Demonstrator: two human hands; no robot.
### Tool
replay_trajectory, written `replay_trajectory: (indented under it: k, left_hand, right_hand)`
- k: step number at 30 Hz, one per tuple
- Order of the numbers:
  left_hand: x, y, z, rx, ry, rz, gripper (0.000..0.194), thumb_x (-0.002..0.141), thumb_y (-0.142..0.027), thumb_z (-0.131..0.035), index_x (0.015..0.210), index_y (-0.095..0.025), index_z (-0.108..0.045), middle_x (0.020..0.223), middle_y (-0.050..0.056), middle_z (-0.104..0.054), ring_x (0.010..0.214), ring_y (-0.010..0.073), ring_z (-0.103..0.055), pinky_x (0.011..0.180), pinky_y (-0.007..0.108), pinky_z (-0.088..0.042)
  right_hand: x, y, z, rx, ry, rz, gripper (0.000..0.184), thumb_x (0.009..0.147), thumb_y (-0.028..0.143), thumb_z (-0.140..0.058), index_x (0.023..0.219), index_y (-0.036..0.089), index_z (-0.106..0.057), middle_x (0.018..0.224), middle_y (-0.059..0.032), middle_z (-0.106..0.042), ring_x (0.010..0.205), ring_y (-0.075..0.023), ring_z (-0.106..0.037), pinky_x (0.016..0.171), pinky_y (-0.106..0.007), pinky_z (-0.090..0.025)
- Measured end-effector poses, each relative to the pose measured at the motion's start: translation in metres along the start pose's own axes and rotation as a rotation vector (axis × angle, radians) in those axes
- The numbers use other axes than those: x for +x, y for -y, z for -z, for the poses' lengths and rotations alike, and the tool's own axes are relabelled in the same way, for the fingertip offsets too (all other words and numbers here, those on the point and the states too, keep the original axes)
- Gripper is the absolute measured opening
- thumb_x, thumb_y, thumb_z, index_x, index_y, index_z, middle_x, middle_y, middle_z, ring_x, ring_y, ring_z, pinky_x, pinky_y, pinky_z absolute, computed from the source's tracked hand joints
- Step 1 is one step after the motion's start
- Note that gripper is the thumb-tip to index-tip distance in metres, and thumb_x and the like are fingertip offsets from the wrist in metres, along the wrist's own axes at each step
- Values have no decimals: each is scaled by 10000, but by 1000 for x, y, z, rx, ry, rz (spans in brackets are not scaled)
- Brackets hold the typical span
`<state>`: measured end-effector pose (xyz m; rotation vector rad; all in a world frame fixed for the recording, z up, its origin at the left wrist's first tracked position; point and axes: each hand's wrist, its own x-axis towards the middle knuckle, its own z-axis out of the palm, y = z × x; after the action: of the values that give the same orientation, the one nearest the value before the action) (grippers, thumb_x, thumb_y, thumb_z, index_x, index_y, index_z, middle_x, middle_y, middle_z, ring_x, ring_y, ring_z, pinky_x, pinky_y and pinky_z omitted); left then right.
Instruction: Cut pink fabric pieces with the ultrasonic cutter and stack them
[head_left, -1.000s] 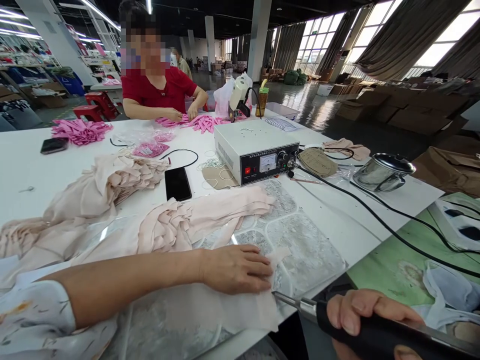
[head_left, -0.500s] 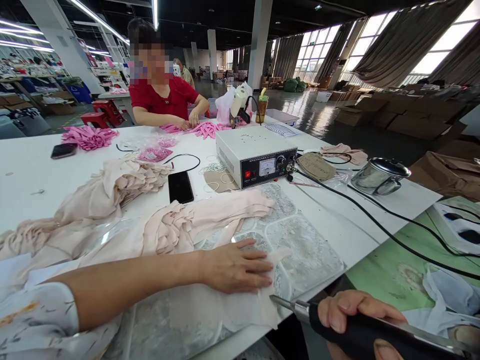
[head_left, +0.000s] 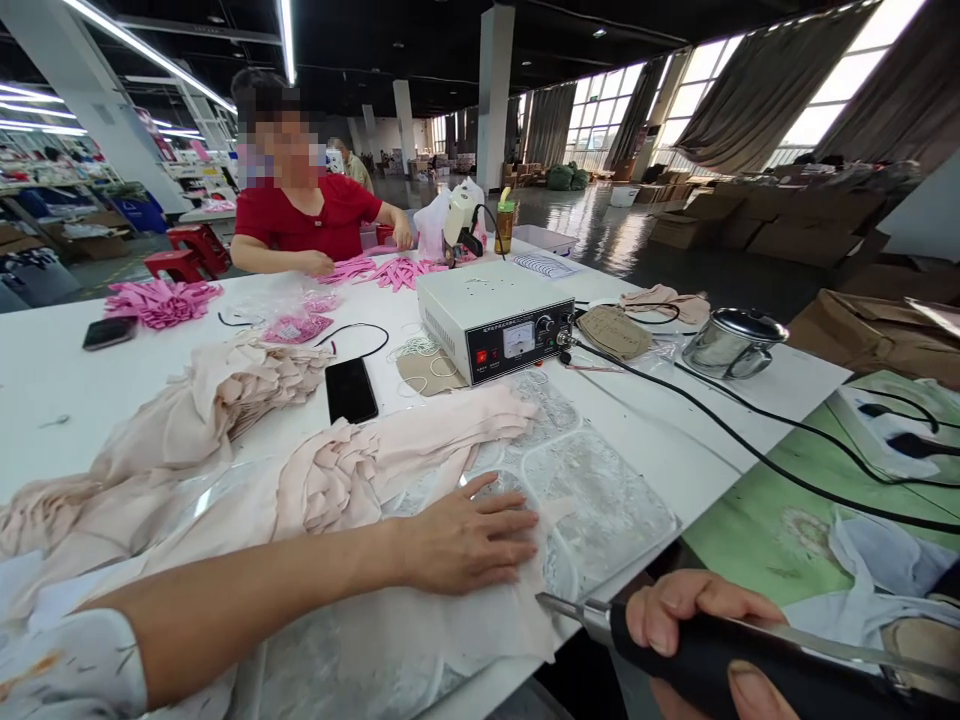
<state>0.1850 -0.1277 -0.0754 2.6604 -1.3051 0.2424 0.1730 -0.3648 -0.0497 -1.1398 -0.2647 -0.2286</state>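
My left hand (head_left: 472, 540) lies flat with fingers spread, pressing a thin pale pink piece of fabric (head_left: 495, 625) onto a clear, scuffed plastic mat (head_left: 607, 490). In my right hand (head_left: 697, 620) is an ultrasonic cutter (head_left: 622, 630), its black handle wrapped by my fingers. The pointed metal tip meets or hovers just over the fabric's right edge, near the front of the table; I cannot tell whether it touches. Just beyond my left hand, a gathered stack of pale pink fabric strips (head_left: 405, 440) rests on the mat.
A control box (head_left: 495, 320) with a dial stands mid-table, its black cable (head_left: 720, 430) running right. Around it are a phone (head_left: 351, 390), a metal cup (head_left: 731, 345) and another fabric pile (head_left: 202, 400). Opposite sits a person in red (head_left: 300, 225) handling pink strips (head_left: 397, 272).
My view has shifted slightly, moving the scene left. My left hand and the cutter stay almost in place on the fabric. The person opposite has drawn their hands apart.
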Motion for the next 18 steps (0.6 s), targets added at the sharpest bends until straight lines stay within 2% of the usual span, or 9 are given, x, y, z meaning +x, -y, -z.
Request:
replay_trajectory:
  k: [3, 7, 10, 13, 18]
  left_hand:
    - [1, 0, 2, -11, 1, -18, 302, 1007, -368, -404, 1189, -220, -594, 1326, 51, -562, 1296, 223, -441, 1162, 443, -142]
    - [0, 0, 4, -12, 6, -81, 277, 1001, -360, -426, 1180, -225, -587, 1324, 40, -564, 1292, 208, -443, 1177, 433, -77]
    - [0, 2, 4, -24, -31, -63, 244, 992, -339, -453, 1143, -209, -593, 1298, 47, -581, 1281, 206, -454, 1176, 415, -91]
    - [2, 4, 3, -71, -79, -4, 198, 990, -255, -448, 1085, -191, -609, 1243, 61, -608, 1244, 199, -487, 1157, 404, -168]
    - [17, 6, 6, -203, -89, 131, 194, 960, -160, -454, 948, -171, -647, 1042, 68, -654, 968, 158, -607, 987, 334, -397]
  right_hand:
    - [0, -4, -2, 49, -18, 41, 200, 782, 416, -606, 804, 227, -545, 662, 16, -496, 500, -122, -484, 444, -283, -466]
    - [1, -9, -2, 121, -19, 22, 213, 791, 428, -604, 816, 228, -537, 675, 19, -484, 510, -119, -493, 451, -279, -472]
    - [2, -10, -2, 141, -13, 32, 190, 800, 405, -597, 824, 223, -546, 697, 13, -494, 510, -114, -505, 457, -278, -480]
    - [2, -9, -2, 146, -9, 39, 174, 804, 389, -591, 836, 220, -563, 701, 8, -505, 509, -114, -520, 462, -277, -484]
    - [4, -9, 2, 193, -71, 18, 203, 758, 399, -623, 831, 213, -588, 689, 9, -520, 487, -116, -515, 431, -274, -471]
